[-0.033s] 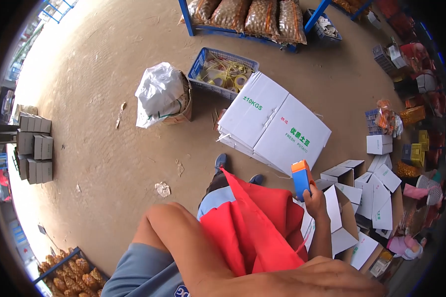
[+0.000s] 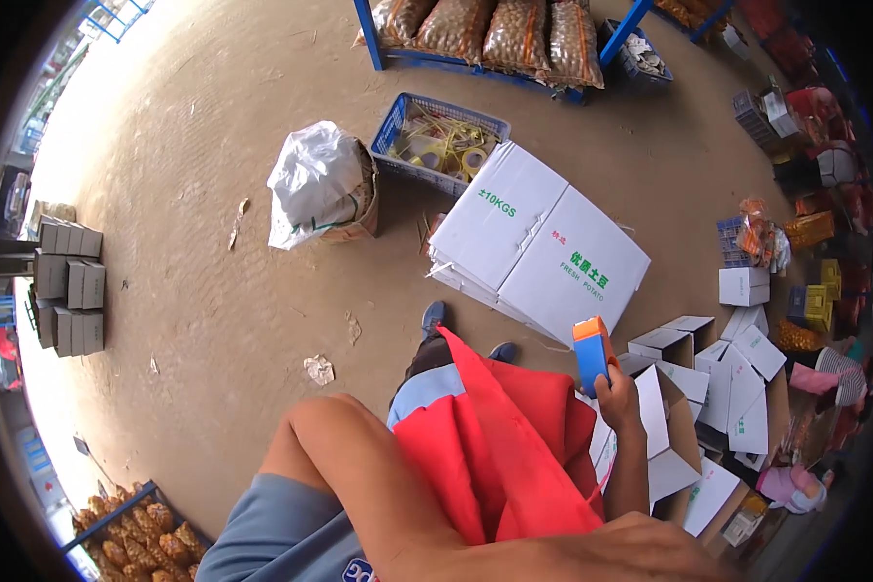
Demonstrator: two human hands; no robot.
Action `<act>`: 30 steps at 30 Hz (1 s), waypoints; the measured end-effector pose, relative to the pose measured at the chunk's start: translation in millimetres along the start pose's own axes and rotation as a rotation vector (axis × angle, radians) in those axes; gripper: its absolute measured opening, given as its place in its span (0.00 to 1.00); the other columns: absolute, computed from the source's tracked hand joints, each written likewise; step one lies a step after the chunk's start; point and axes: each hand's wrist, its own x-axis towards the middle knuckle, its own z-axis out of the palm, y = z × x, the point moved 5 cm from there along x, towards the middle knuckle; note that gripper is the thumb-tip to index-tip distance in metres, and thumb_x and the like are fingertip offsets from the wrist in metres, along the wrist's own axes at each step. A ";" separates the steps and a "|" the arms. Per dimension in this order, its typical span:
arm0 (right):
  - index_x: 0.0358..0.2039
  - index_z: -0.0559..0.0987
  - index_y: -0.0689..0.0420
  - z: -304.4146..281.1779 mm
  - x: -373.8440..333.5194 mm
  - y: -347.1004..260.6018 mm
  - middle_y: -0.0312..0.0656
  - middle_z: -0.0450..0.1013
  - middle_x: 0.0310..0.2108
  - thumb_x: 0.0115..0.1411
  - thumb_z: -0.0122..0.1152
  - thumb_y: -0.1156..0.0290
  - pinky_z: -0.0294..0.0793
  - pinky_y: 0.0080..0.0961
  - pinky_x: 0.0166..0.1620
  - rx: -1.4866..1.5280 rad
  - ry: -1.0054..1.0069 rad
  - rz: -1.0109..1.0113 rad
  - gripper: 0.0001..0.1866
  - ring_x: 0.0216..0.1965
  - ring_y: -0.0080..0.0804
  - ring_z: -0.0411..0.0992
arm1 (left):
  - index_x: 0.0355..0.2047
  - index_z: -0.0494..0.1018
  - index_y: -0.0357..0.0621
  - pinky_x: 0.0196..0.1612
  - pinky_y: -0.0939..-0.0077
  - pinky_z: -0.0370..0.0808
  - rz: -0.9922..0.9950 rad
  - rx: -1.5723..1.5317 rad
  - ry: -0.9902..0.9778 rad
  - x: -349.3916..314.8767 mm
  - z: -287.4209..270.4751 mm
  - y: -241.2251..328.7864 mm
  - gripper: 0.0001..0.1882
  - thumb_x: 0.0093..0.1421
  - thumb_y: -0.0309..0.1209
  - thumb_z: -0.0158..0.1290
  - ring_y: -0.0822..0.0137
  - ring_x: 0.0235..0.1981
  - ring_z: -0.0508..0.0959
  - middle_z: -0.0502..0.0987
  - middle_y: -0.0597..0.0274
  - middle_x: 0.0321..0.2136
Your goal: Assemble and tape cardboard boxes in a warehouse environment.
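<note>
Barely shifting since the earlier frame: right hand and tape dispenser sitting a touch lower and further right, left forearm reaching slightly further across the bottom edge.

Seen from the head camera: right hand clamping around the lower end of the blue tape dispenser with its orange top, holding it upright, just above an open white carton and beside the red cloth draped over the lap. Left hand lying low at the bottom edge, below the red cloth, well apart from the right hand; fingers cut off by the frame, so impossible to tell whether gripping anything. Lying on the floor just beyond the dispenser, a stack of flattened white cartons with green print. Standing behind that, a blue basket with yellow strapping and tape rolls, next to a white sack in a box. Resting at the top, netted sacks on a blue pallet rack. Scattered to the right, more small white boxes. Stacked at far left, grey boxes.
</note>
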 end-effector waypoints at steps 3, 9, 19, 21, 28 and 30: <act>0.37 0.78 0.65 -3.2 -9.4 -13.9 0.58 0.79 0.29 0.66 0.48 0.57 0.75 0.45 0.37 0.024 -0.023 0.046 0.21 0.31 0.50 0.80 | 0.49 0.78 0.26 0.51 0.54 0.72 -0.091 -0.189 -0.034 -5.1 15.0 -20.5 0.19 0.75 0.31 0.44 0.45 0.47 0.80 0.82 0.39 0.44; 0.33 0.78 0.66 1.3 -0.4 -3.9 0.59 0.80 0.31 0.66 0.48 0.54 0.78 0.47 0.40 -0.115 0.017 -0.008 0.24 0.33 0.55 0.81 | 0.38 0.77 0.27 0.34 0.58 0.74 0.160 -0.398 -0.346 18.0 26.1 -39.4 0.17 0.75 0.30 0.43 0.44 0.31 0.80 0.78 0.42 0.29; 0.39 0.78 0.63 21.5 2.3 10.1 0.59 0.80 0.34 0.66 0.49 0.50 0.77 0.48 0.41 -0.032 -0.086 -0.006 0.25 0.35 0.58 0.80 | 0.39 0.77 0.27 0.39 0.55 0.76 0.270 -0.252 -0.044 3.9 24.6 -39.1 0.20 0.76 0.33 0.41 0.43 0.34 0.80 0.80 0.41 0.35; 0.34 0.80 0.64 -5.0 -3.3 -12.9 0.58 0.80 0.31 0.66 0.49 0.54 0.78 0.47 0.40 -0.100 0.014 -0.005 0.23 0.34 0.56 0.81 | 0.46 0.77 0.26 0.49 0.52 0.72 0.135 -0.347 -0.152 -1.6 14.5 -21.3 0.24 0.76 0.38 0.41 0.44 0.42 0.80 0.81 0.40 0.44; 0.36 0.76 0.65 -2.6 0.9 -2.2 0.67 0.76 0.32 0.65 0.49 0.54 0.75 0.53 0.41 -0.059 0.040 0.054 0.22 0.36 0.67 0.76 | 0.58 0.75 0.23 0.60 0.54 0.64 -0.038 -0.173 -0.360 -11.4 -4.4 -14.8 0.34 0.76 0.48 0.38 0.45 0.57 0.75 0.78 0.39 0.56; 0.36 0.77 0.64 7.1 11.2 -3.8 0.67 0.76 0.32 0.65 0.48 0.53 0.75 0.53 0.42 -0.037 0.006 0.026 0.23 0.37 0.68 0.76 | 0.60 0.73 0.22 0.62 0.54 0.64 -0.046 -0.118 -0.470 -9.7 -12.8 -4.1 0.35 0.77 0.49 0.37 0.45 0.58 0.75 0.76 0.36 0.59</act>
